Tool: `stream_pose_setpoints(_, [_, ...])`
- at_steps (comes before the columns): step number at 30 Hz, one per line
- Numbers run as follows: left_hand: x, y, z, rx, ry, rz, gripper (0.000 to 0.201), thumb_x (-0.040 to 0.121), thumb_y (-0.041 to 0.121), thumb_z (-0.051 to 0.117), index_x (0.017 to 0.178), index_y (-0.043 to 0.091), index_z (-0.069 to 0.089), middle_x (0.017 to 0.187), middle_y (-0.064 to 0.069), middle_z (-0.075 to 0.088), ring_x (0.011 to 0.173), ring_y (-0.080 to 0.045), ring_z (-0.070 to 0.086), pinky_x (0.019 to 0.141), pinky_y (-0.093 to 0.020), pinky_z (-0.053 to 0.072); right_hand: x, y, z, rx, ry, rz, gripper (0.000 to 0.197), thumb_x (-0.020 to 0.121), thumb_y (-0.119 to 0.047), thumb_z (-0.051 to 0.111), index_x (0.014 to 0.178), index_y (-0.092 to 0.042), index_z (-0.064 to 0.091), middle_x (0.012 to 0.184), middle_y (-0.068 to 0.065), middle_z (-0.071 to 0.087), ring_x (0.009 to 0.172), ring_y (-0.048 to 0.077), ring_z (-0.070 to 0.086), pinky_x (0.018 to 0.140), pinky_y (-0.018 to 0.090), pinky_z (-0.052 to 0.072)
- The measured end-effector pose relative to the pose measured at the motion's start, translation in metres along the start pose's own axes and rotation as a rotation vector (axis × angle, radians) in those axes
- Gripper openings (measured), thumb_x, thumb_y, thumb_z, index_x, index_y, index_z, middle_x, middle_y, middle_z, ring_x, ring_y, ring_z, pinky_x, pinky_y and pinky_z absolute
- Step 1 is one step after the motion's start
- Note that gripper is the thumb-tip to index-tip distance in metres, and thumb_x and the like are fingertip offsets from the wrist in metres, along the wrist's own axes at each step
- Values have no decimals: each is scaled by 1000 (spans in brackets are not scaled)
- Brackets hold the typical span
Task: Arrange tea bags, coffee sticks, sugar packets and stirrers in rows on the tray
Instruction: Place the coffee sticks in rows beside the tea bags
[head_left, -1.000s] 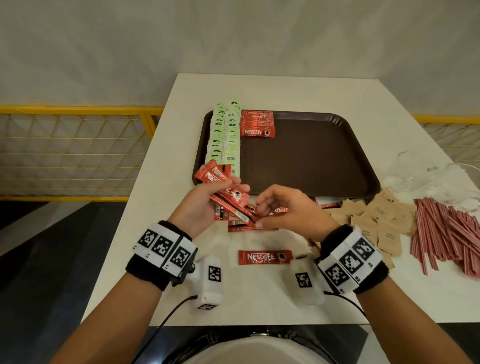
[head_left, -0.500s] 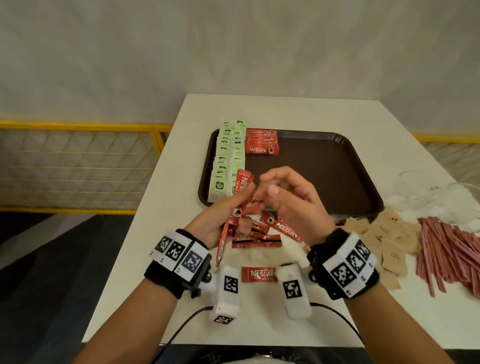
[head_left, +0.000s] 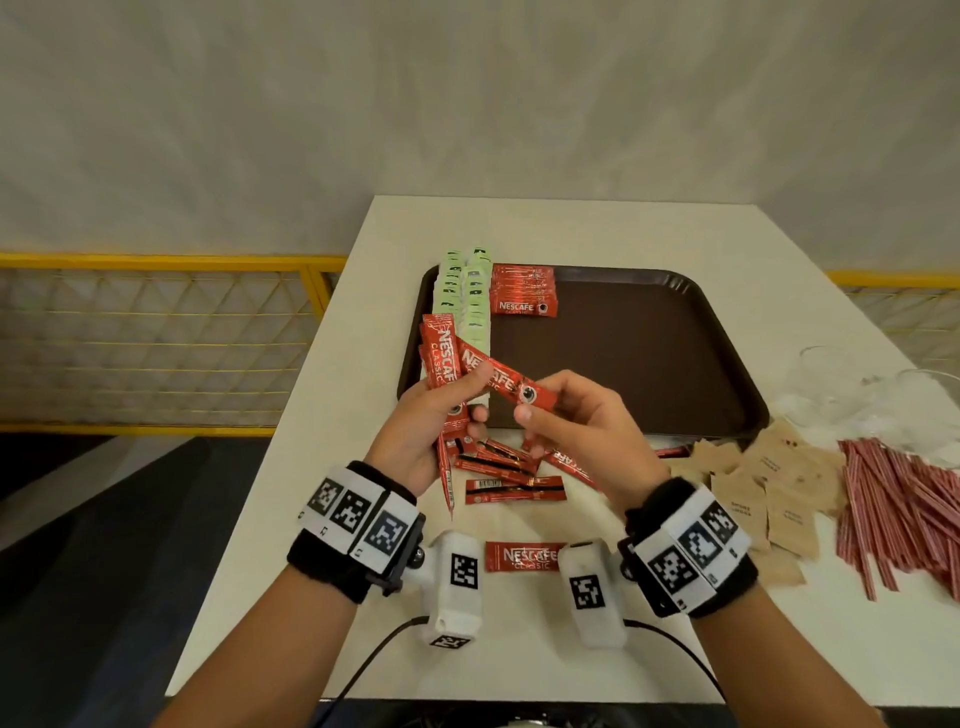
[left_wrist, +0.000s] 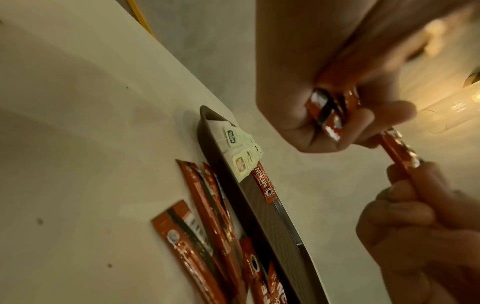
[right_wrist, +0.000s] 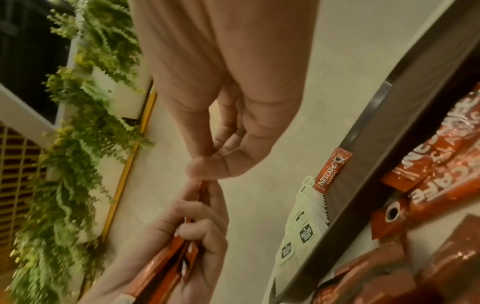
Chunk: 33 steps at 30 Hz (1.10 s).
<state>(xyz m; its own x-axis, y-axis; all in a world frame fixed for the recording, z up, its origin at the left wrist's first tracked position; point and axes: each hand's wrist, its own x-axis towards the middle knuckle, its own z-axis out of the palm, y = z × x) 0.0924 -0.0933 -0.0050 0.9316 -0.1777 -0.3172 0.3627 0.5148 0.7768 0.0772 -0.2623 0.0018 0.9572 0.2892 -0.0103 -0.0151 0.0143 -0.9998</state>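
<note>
My left hand (head_left: 447, 410) grips a bundle of red coffee sticks (head_left: 440, 358), held upright above the brown tray's (head_left: 623, 353) near left corner. My right hand (head_left: 550, 410) pinches the end of one more coffee stick (head_left: 511, 387), which lies slantwise against the bundle under my left thumb. In the left wrist view the bundle (left_wrist: 327, 111) sits in my curled left fingers. Two rows of green tea bags (head_left: 467, 296) and a short stack of coffee sticks (head_left: 524, 291) lie at the tray's left side. Brown sugar packets (head_left: 769, 483) and red stirrers (head_left: 904, 493) lie on the table to the right.
Loose coffee sticks (head_left: 498, 467) are scattered on the white table below my hands, and one single stick (head_left: 524, 556) lies nearer me. Clear glasses (head_left: 831, 384) stand at the right of the tray. A yellow railing (head_left: 156, 260) runs beyond the table's left edge.
Both hands have risen from the loose pile on the table. The left hand's bundle has turned upright, and the right hand has lifted one stick up against it.
</note>
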Motion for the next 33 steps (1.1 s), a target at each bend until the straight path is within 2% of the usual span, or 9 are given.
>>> stream_pose_setpoints(3, [4,0,-4,-59,34,37,58,73,24,70,126,10,54,87,-2,59,45,-3,49,42,-15,44,2,1,-5,85,62,14,6,87,-6,59,82,-8,62,74,5,60,61,7,59,58,18,52])
stream_pose_setpoints(8, [7,-4,-4,-55,71,37,57,77,23,70,130,10,53,72,3,62,44,-3,48,42,-15,44,12,1,-6,21,104,43,9,87,-6,61,93,-7,67,79,2,65,67,5,63,62,16,53])
stream_pose_setpoints(13, [14,-4,-9,-143,155,67,49,83,23,67,128,10,55,76,2,65,42,-3,46,41,-14,43,24,1,-11,-12,112,59,11,88,-4,59,96,-4,67,79,3,64,66,4,62,64,15,53])
stream_pose_setpoints(18, [19,-4,-8,-170,193,49,51,77,27,69,125,11,57,78,0,66,41,-3,47,40,-14,43,33,1,-15,71,90,122,10,85,0,61,91,-6,67,92,11,65,77,9,65,69,16,54])
stream_pose_setpoints(21, [24,0,-4,-169,221,51,31,85,28,66,113,17,62,89,0,68,40,-3,46,40,-15,42,51,-5,-27,90,119,133,10,86,1,59,91,-5,66,89,8,63,78,11,62,71,19,56])
stream_pose_setpoints(23, [26,3,-4,-174,248,63,24,87,30,65,108,19,62,88,2,68,40,-3,45,40,-16,42,71,-9,-41,100,195,119,11,88,2,56,91,-5,65,85,7,60,75,13,59,70,20,57])
stream_pose_setpoints(28, [28,6,-12,-196,255,66,35,81,35,66,109,16,60,63,5,50,42,-3,41,40,-16,40,133,-4,-76,-153,359,185,15,90,2,54,105,0,60,76,4,55,68,11,53,61,19,54])
stream_pose_setpoints(30, [29,5,-16,-207,256,58,39,75,41,65,106,18,60,61,6,46,41,-3,41,40,-16,39,155,5,-86,-253,384,276,19,89,2,57,107,1,62,75,5,56,67,11,54,67,24,55])
stream_pose_setpoints(33, [31,7,-21,-230,255,33,33,78,43,62,100,18,60,60,6,45,40,-3,40,39,-16,40,180,20,-96,-384,376,392,17,87,2,60,104,1,64,75,7,58,66,13,55,77,31,54])
